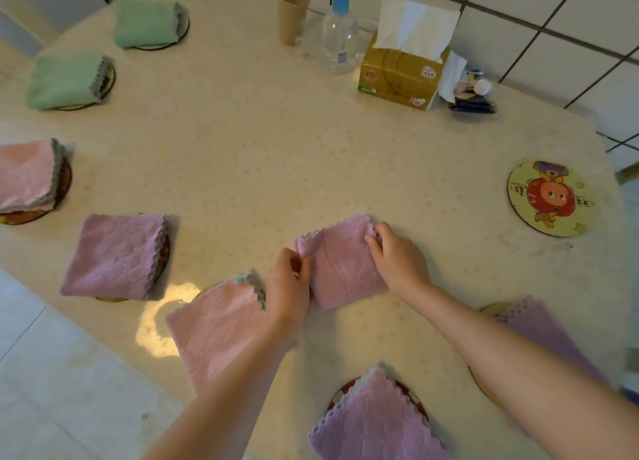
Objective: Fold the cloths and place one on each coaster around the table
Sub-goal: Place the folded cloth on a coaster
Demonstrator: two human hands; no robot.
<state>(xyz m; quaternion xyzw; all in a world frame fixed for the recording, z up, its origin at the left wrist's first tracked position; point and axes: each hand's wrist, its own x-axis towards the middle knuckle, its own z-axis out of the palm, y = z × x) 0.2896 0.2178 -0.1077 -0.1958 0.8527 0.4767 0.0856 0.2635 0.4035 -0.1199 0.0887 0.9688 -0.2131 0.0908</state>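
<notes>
A folded pink-purple cloth [340, 262] lies on the cream table [262, 155] in front of me. My left hand [288, 283] pinches its left edge, and my right hand [397, 255] grips its right edge near the far corner. One round cartoon coaster [549, 198] at the right is bare. Folded cloths cover the other coasters: two green [145, 22] [64, 81], a pink one [26, 176], a mauve one [114, 255], a pink one [218, 325], and purple ones at the near edge [377, 421] and under my right forearm [539, 331].
At the back stand a tan cup [292, 13], a clear pump bottle [339, 41], a gold tissue box [403, 72] and a small heap of clutter [470, 93] by the tiled wall. Floor tiles show past the table's left edge.
</notes>
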